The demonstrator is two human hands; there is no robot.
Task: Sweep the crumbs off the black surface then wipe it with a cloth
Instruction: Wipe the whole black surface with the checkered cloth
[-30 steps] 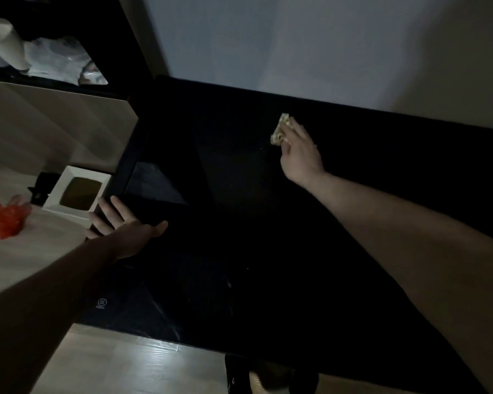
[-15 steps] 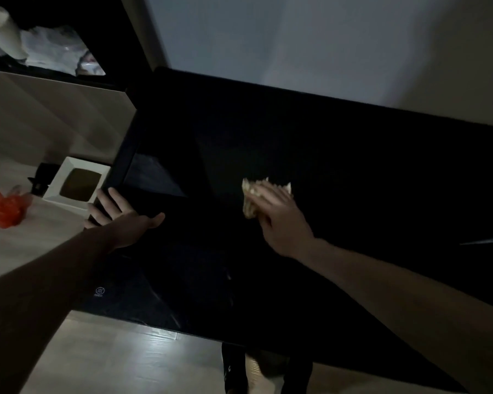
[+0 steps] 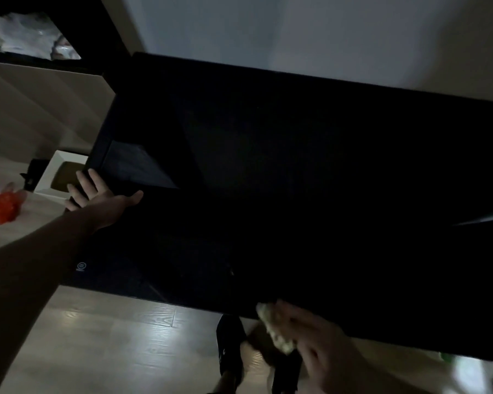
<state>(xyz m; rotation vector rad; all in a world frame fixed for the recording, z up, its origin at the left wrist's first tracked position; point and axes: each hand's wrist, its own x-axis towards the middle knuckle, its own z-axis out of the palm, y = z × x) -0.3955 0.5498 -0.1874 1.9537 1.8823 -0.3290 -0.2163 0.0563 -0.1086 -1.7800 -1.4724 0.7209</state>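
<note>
1. I see the black surface (image 3: 296, 172) filling most of the view, a wide dark slab running from the upper left down to the right, with a pale wall behind its far edge.
2. My left hand (image 3: 100, 199) lies flat at the slab's left edge, fingers straight and spread, thumb pointing right; it presses on the top and grips nothing.
3. My right hand (image 3: 313, 345) is at the near edge of the slab, low in the view and smeared by motion blur.
4. Under that hand I make out the cloth (image 3: 273, 328), a pale crumpled wad poking out past the fingers toward the left, right at the lip of the black surface.
5. The fingers seem to lie over the wad, but the blur is too heavy for me to tell whether they are curled round it or laid flat on it.
6. I cannot pick out any crumbs on the dark top in this light.
7. Left of the slab, a white box (image 3: 59, 177) with a dark inside sits on a pale wooden counter (image 3: 0, 237), just beside my left fingers.
8. Further left on that counter lies a crumpled red-orange wrapper (image 3: 2, 206).
9. Below the near edge I see light wooden floor (image 3: 111, 336) and a dark shoe (image 3: 229, 345).
</note>
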